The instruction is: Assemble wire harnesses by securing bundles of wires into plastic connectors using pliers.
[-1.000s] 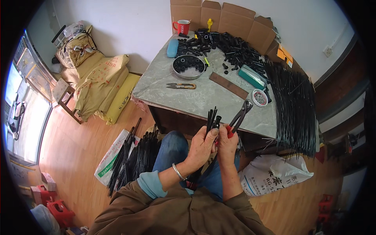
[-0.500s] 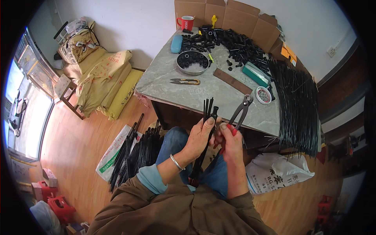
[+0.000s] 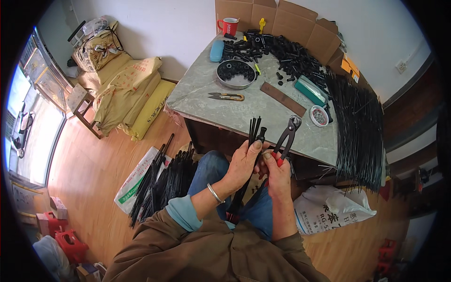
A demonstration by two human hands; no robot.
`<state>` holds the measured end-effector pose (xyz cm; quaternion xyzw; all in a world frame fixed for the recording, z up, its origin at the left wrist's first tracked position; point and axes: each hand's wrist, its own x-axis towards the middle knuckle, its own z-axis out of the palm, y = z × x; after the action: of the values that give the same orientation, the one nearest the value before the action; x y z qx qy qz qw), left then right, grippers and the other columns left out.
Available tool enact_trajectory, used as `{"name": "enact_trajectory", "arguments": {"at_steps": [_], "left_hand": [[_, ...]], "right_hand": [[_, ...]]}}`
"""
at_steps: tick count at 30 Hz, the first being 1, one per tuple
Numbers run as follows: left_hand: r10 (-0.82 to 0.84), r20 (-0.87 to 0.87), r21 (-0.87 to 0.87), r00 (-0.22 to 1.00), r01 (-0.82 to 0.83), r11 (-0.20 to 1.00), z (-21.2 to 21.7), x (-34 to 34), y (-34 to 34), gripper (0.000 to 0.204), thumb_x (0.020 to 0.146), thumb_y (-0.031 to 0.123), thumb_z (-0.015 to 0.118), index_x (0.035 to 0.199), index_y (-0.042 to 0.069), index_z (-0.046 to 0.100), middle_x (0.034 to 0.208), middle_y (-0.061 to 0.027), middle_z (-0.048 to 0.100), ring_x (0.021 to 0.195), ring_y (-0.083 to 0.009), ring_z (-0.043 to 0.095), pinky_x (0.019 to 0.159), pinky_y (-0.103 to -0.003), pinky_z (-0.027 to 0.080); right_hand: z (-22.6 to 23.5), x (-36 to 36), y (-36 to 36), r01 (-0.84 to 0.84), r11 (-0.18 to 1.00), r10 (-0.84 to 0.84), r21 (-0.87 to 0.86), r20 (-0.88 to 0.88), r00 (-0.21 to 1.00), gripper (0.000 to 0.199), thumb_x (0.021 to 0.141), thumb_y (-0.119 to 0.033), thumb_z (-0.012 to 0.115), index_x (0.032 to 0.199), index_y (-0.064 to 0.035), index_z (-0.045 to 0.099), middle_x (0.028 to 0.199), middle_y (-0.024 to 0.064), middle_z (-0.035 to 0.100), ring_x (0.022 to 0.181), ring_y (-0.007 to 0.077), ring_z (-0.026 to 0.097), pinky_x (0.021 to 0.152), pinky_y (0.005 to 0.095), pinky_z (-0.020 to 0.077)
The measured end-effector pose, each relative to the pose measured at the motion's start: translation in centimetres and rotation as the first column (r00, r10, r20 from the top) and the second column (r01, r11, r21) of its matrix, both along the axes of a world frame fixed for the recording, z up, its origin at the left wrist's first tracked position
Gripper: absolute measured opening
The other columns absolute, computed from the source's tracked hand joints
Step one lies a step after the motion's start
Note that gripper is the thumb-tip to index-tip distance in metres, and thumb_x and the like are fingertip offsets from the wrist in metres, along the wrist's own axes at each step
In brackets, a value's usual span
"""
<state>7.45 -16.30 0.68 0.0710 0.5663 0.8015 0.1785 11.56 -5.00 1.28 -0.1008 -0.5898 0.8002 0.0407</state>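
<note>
Over my lap, my left hand (image 3: 242,165) is closed round a bundle of thin black rods (image 3: 254,126) whose ends stick up above the fingers. A black fitting with a flared top (image 3: 261,133) rises beside the rods at my left thumb. My right hand (image 3: 276,175) grips pincers with red handles (image 3: 285,140), their dark jaws pointing up toward the table edge and slightly apart. The two hands almost touch, and the right fingertips are close to the lower part of the fitting. What those fingertips touch is partly hidden.
On the stone-topped table (image 3: 197,101) lie a metal bowl (image 3: 236,85) of black parts, thread snips (image 3: 226,97), a flat brown bar (image 3: 283,98), a small white tub (image 3: 319,116), a heap of black fittings (image 3: 300,58) and long black rods (image 3: 357,131). More rods (image 3: 162,181) lean at my left knee.
My view has shifted slightly, so the table sits a little farther right and lower. Both hands keep their holds, and the pincers remain beside the rod bundle.
</note>
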Motion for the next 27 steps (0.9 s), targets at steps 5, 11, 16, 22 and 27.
{"name": "enact_trajectory", "arguments": {"at_steps": [5,11,16,22,27], "left_hand": [[-0.028,-0.004,-0.031,1.0,0.027,0.999,0.0,-0.1,-0.2,0.057,0.097,0.05,0.043,0.112,-0.003,0.059,0.076,-0.0004,0.056,0.058,-0.0043,0.047,0.054,-0.02,0.04],[-0.03,-0.001,-0.007,1.0,0.03,1.0,-0.2,-0.2,-0.1,0.057,0.096,0.05,0.044,0.112,-0.003,0.059,0.073,0.0006,0.055,0.057,-0.0042,0.047,0.054,-0.02,0.04],[-0.01,0.025,0.011,1.0,0.009,1.0,0.0,0.0,0.0,0.051,0.097,0.049,0.045,0.107,0.0,0.06,0.067,0.0027,0.052,0.055,-0.003,0.045,0.051,-0.02,0.038],[-0.019,0.028,0.03,0.999,0.019,0.999,0.1,0.1,0.1,0.049,0.097,0.047,0.045,0.106,0.0,0.059,0.067,0.0029,0.052,0.055,-0.0027,0.045,0.051,-0.019,0.038],[-0.008,0.008,0.041,1.0,0.008,0.999,0.1,0.2,0.5,0.049,0.098,0.046,0.043,0.103,0.0,0.06,0.073,0.0003,0.058,0.054,-0.0031,0.045,0.049,-0.019,0.038]], "right_hand": [[-0.2,0.0,0.1,-0.006,1.0,0.006,-0.023,0.007,1.0,0.019,0.095,-0.023,0.056,0.086,-0.0061,0.055,0.067,-0.0005,0.052,0.057,0.0105,0.053,0.046,0.0214,0.0364],[-0.3,-0.1,0.1,0.005,1.0,-0.005,0.011,0.022,1.0,0.018,0.095,-0.024,0.054,0.088,-0.0075,0.055,0.067,-0.0019,0.05,0.057,0.0104,0.051,0.046,0.0244,0.041],[-0.3,-0.1,0.0,0.011,0.999,-0.01,-0.038,0.017,1.0,0.02,0.094,-0.023,0.057,0.086,-0.0059,0.055,0.067,-0.0006,0.052,0.056,0.0108,0.053,0.046,0.0216,0.0364],[0.2,0.1,-0.2,0.053,0.998,-0.053,-0.031,0.023,0.998,0.019,0.094,-0.022,0.057,0.086,-0.0052,0.056,0.065,-0.0008,0.051,0.056,0.0109,0.053,0.046,0.0216,0.036],[0.7,0.2,-0.1,0.069,0.993,-0.067,0.095,-0.02,0.998,0.017,0.092,-0.018,0.06,0.094,-0.0016,0.06,0.067,0.0005,0.055,0.055,0.0104,0.054,0.047,0.0211,0.0369]]}}
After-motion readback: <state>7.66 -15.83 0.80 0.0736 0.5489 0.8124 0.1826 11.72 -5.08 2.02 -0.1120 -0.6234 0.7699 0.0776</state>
